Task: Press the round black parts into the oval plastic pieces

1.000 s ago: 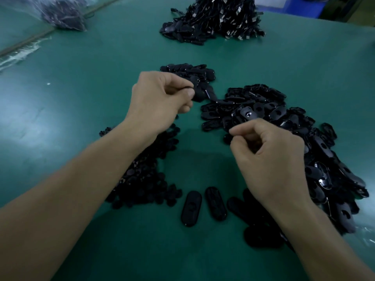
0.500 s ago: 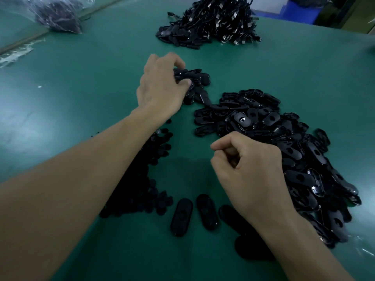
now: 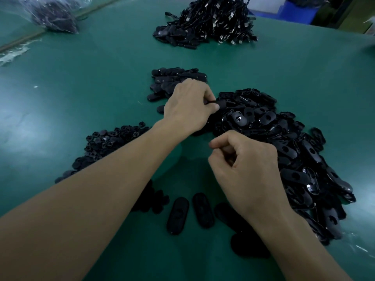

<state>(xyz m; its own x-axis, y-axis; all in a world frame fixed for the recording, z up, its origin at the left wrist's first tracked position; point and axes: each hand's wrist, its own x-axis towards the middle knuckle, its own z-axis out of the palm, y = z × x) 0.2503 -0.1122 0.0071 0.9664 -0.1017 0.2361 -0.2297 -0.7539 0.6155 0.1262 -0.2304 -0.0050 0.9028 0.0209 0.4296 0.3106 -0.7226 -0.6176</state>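
Pickup: left hand [image 3: 189, 106] pinches an oval piece [image 3: 220, 103] off the pile [image 3: 284, 151]; right hand [image 3: 247, 169] curled, grip contents unclear; next, press a round part [image 3: 105, 139] in.

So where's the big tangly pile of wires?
In the head view the wire pile lies at the far middle of the green table, behind the small heap of oval pieces.
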